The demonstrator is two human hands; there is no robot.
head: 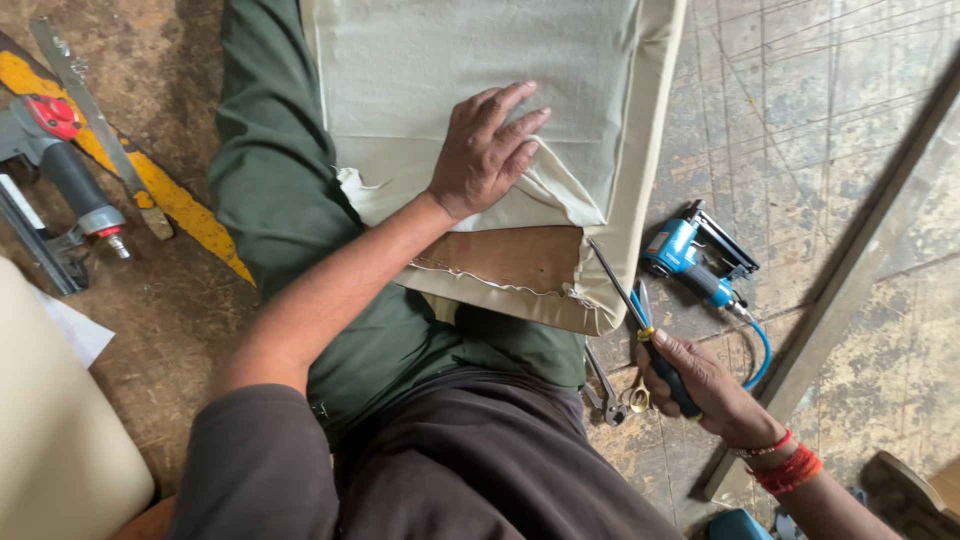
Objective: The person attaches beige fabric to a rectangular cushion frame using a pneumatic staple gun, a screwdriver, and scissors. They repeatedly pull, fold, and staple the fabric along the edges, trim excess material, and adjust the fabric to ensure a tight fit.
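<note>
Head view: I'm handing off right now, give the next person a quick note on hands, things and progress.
Left hand lies flat on the cream fabric, pressing it on the cushion panel across the lap.
Right hand grips a dark-handled tool, tip at the panel's near corner.
Blue staple gun lies on the floor by that corner; pliers near the knee.
Near edge is loose, brown board bare; that corner remains to finish.

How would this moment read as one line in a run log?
left hand: flat on cream fabric | right hand: grips screwdriver | blue stapler: floor
</note>
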